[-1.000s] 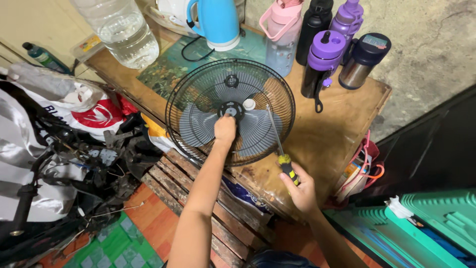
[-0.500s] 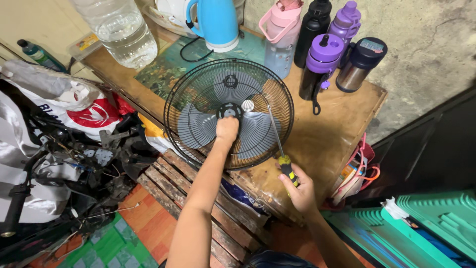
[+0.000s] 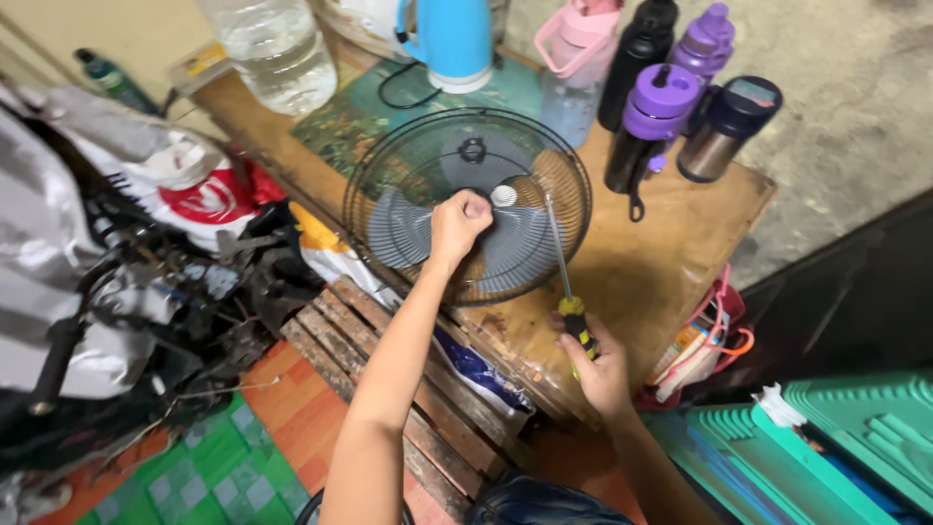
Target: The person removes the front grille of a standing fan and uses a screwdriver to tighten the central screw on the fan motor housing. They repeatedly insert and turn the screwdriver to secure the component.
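My left hand (image 3: pixel 461 220) is closed tight on the fan (image 3: pixel 466 204) middle — my right hand (image 3: pixel 595 365) grips a screwdriver (image 3: pixel 568 292) beside the fan.

A worn wooden bench (image 3: pixel 680 243) is standing against a rough grey plastered wall (image 3: pixel 855 87), its brown top looking scuffed and stained under soft, even light. A green patterned mat (image 3: pixel 360 126) is lying on its far part. Below the bench's front edge, a slatted wooden pallet (image 3: pixel 389 360) is sitting on the floor, and a green-and-white checked mat (image 3: pixel 194 476) is lying beside an orange strip of flooring (image 3: pixel 292 408). At the right, teal plastic crates (image 3: pixel 855 447) are crowding the corner, with a dark gap (image 3: pixel 846 301) showing behind them.
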